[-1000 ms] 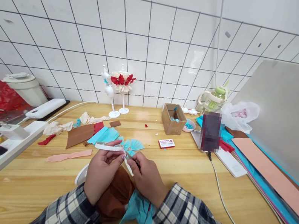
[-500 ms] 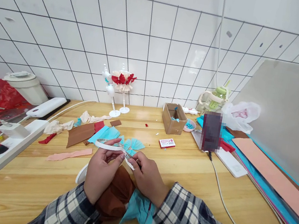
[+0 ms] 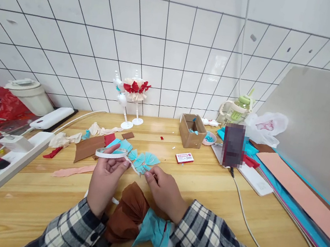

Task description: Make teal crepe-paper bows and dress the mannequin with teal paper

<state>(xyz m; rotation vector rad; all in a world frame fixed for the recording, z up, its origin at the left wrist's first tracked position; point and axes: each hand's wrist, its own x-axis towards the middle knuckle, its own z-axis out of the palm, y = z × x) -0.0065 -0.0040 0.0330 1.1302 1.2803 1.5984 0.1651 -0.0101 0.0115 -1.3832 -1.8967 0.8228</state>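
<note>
My left hand [image 3: 106, 183] is closed around a roll of white tape [image 3: 111, 155], with fingers through its ring and the thumb on the strip coming off it. A short tape strip [image 3: 133, 169] runs from the roll toward my right hand [image 3: 164, 191], whose thumb and forefinger are pinched at the strip's far end. Just beyond the fingertips lie pleated light-blue paper bows [image 3: 144, 161]. Below my hands, a gathered brown paper piece [image 3: 128, 216] rests beside a gathered light-blue piece [image 3: 153, 232]. A white object behind my left wrist is mostly hidden.
Paper scraps, including a brown one [image 3: 88, 148], lie left of the bows. Two small white dress-form stands [image 3: 126, 124] are near the wall. A cardboard box [image 3: 191, 134], a staple box [image 3: 184, 158] and a cable [image 3: 244, 215] lie rightward. A power strip [image 3: 8, 162] sits left.
My left hand has moved left and slightly down with the tape roll, away from my right hand. A longer strip now shows between them. The grey tip at my right fingers no longer shows clearly.
</note>
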